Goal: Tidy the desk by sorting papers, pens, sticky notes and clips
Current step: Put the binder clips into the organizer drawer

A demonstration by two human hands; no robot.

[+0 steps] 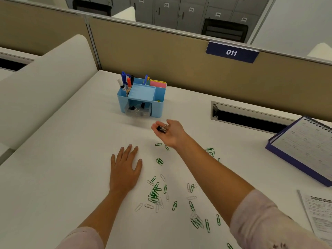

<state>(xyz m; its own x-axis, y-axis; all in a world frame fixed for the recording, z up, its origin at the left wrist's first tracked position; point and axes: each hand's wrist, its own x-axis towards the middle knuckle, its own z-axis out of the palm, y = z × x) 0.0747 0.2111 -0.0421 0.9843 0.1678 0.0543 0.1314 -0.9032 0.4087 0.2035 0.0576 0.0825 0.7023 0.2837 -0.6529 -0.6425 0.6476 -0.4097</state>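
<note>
A light blue desk organizer (158,97) stands at the back of the white desk (53,177). It holds pens (125,81), pink and yellow sticky notes (158,83), and a clear drawer (137,110) with black binder clips inside. My right hand (170,132) hovers just right of and in front of the drawer, closed on black binder clips (161,129). My left hand (125,169) lies flat on the desk, fingers spread, holding nothing. Several green and silver paper clips (156,194) are scattered on the desk in front of me.
A spiral notebook on a dark blue folder (305,146) lies at the right. Printed papers (319,212) sit at the lower right edge. A cable slot (248,115) opens in the desk behind. A beige partition (179,56) closes the back, a white divider (45,87) the left.
</note>
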